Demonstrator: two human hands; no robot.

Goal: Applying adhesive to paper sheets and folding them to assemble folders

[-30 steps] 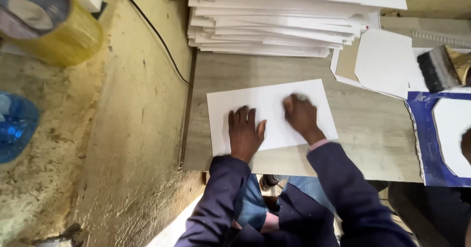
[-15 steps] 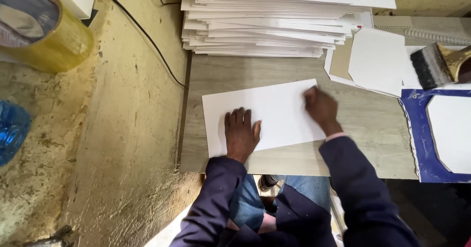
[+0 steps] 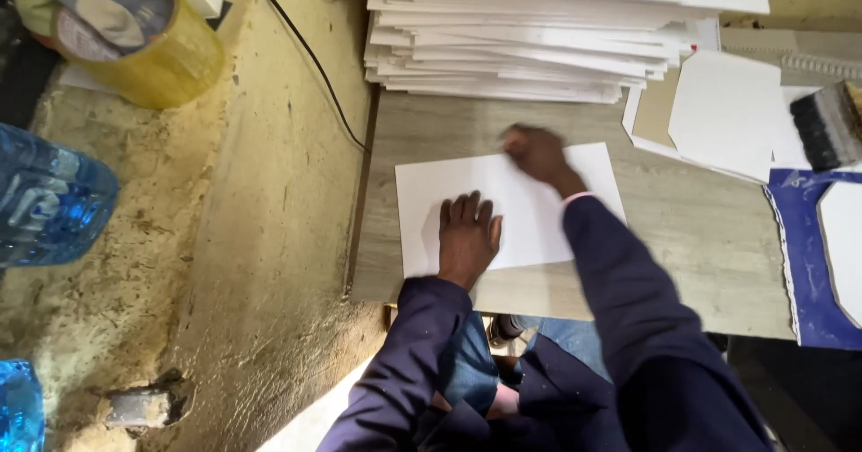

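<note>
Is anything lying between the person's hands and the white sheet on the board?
Nothing visible. The left hand lies flat on the white sheet, and the right hand, blurred, is at its far edge. The stack of white boards sits beyond the sheet, apart from it.

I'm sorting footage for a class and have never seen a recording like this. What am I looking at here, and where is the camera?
There is no machine: a person in dark blue sleeves works with bare hands, and the single camera sits on their head, looking down. The left hand lies flat, fingers spread, on a white sheet that rests on a grey wooden board. The right hand is blurred at the sheet's far edge; neither hand visibly grips anything. Behind it stands a tall stack of white boards. To the right lie cut white pieces, a blue sheet and a brush. To the left are a rough ledge, a yellowish tape roll, a black cable and blue plastic bottles.
</note>
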